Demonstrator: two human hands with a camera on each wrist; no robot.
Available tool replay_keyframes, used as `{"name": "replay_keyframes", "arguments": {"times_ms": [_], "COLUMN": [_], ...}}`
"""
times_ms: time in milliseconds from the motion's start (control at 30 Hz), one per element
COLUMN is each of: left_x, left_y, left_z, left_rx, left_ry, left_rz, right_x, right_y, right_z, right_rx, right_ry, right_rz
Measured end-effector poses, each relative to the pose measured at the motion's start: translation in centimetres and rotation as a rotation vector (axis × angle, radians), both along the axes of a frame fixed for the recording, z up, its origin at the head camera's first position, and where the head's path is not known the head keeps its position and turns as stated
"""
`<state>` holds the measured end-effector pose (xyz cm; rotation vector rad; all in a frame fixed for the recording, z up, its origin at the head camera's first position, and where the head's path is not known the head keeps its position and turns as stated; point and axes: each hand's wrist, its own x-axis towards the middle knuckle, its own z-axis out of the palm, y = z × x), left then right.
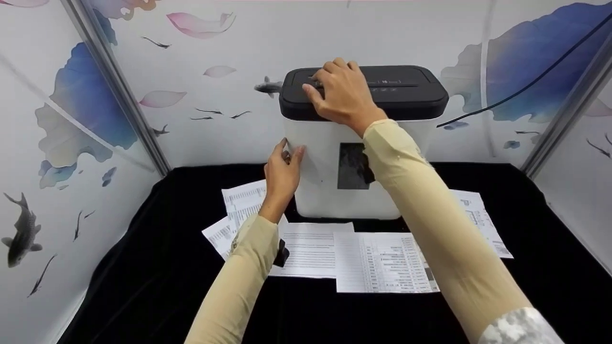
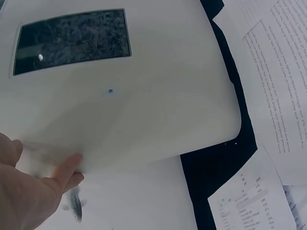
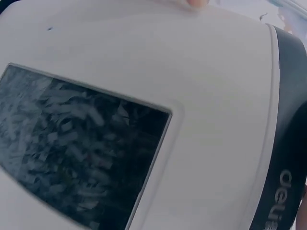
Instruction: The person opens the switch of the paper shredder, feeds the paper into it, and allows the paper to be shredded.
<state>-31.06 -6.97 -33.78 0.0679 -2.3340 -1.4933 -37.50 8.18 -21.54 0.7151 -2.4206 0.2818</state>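
A paper shredder with a black top (image 1: 406,93) and a white bin (image 1: 315,205) stands upright at the back of the table. Through its dark front window (image 3: 72,139) cut paper shreds show. My right hand (image 1: 342,91) rests on the left part of the black top, fingers bent over it and thumb spread aside; what lies under the fingertips is hidden. Lower down, my left hand (image 1: 282,172) touches the bin's left side. In the left wrist view, that hand's thumb and fingers (image 2: 69,170) lie against the bin's edge without wrapping round it.
Printed sheets (image 1: 311,248) lie before the shredder on the black cloth (image 1: 143,286), with others at its left and one more sheet (image 1: 483,222) at its right. A black cable (image 1: 526,86) runs from behind the shredder to the upper right. Patterned panels enclose the table.
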Motion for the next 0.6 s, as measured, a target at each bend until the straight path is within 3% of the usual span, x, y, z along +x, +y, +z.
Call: {"name": "replay_keyframes", "arguments": {"times_ms": [300,600], "left_x": [1.3,2.9], "left_y": [0.6,1.2], "left_z": [-0.3,-1.0], "left_rx": [0.085,0.073], "left_ry": [0.012,0.007], "left_rz": [-0.017,-0.031], "right_x": [1.4,3.4], "right_y": [2.7,5.5], "right_z": [-0.3,-1.4], "right_rx": [-0.081,-0.150], "right_ry": [0.102,0.304], "right_rz": [0.057,0.197]}}
